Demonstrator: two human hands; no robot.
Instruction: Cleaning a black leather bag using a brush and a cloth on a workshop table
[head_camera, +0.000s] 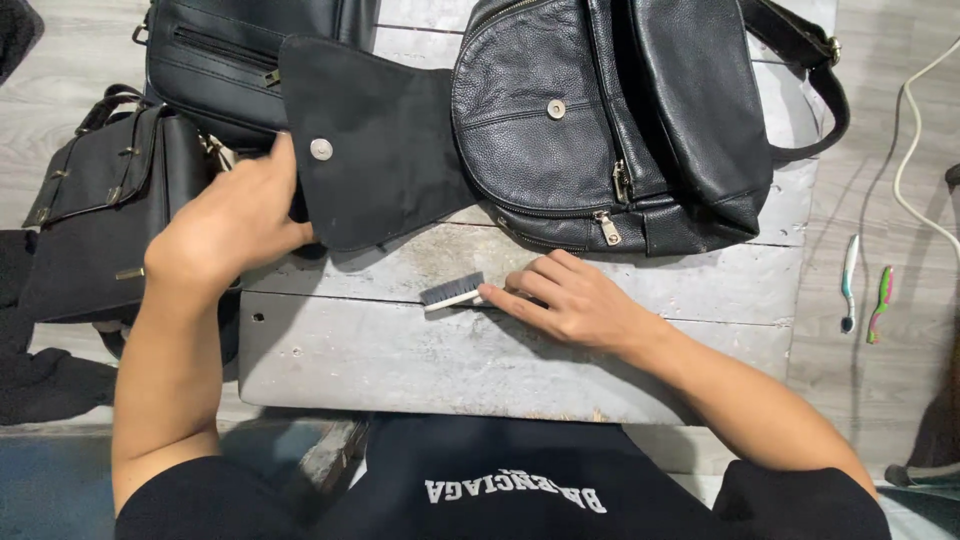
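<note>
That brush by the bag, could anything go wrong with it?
Maybe. The right hand only rests on the small brush, so it might slip off the grey wooden table. The left hand holds the black bag's flap open by its edge; if it lets go, the flap could fall shut. Another black bag sits at the table's left edge and could get bumped off.

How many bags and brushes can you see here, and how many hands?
Black bags: 3, the big bag with its flap open, one bag behind, one small bag at left
Small brush: 1
Toothbrushes: 2, one blue, one green and pink
Hands: 2, left hand, right hand
Total: 8
</note>
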